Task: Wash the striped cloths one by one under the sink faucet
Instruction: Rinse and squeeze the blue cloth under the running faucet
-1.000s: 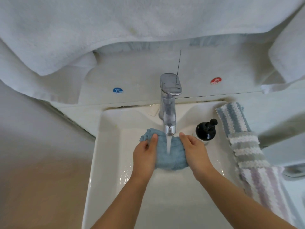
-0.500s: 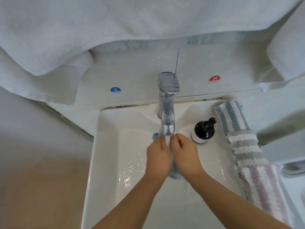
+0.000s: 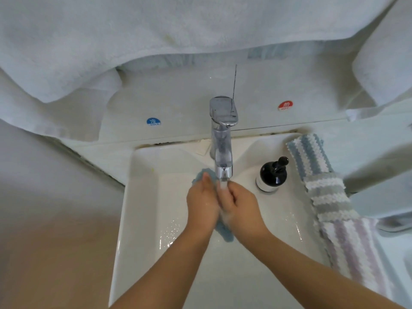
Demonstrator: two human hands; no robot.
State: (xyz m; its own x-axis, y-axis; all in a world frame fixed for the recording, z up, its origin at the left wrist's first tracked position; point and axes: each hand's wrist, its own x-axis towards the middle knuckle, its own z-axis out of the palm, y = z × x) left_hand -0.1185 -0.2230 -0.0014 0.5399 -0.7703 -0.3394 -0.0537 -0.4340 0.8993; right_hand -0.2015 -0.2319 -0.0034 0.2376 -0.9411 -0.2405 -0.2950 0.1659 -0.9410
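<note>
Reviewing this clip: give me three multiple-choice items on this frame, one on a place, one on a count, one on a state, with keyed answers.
1. The black pump bottle stands:
A. right of the faucet
B. left of it
C. on the floor

2. Striped cloths lying on the sink's right rim:
A. one
B. three
C. five

3. The faucet is:
A. off
B. running
C. covered

Answers: 1 A, it stands between faucet and cloths; 2 B, blue, grey and purple ones; 3 B, water falls on the blue cloth squeezed between left hand and right hand.
</note>
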